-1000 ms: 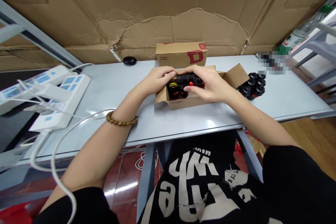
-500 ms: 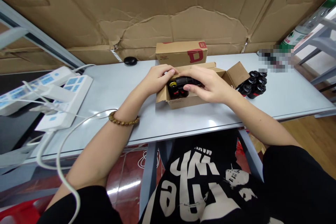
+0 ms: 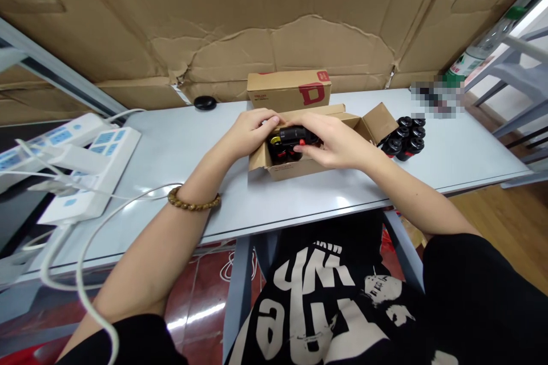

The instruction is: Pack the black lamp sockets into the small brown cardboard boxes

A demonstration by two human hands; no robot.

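Nearest, the left hand [image 3: 248, 132] and right hand [image 3: 331, 141] close together on a black canister [image 3: 295, 136], gripping its two ends to keep it level over the open carton [image 3: 299, 166]; more canisters [image 3: 406, 138] cluster at three o'clock, within reach; a closed box [image 3: 289, 90] sits at twelve.

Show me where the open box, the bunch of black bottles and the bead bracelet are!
open box [image 3: 299, 169]: head view, on its front wall.
bunch of black bottles [image 3: 405, 138]: head view, middle of the cluster.
bead bracelet [image 3: 193, 203]: head view, on the beads across the left wrist.
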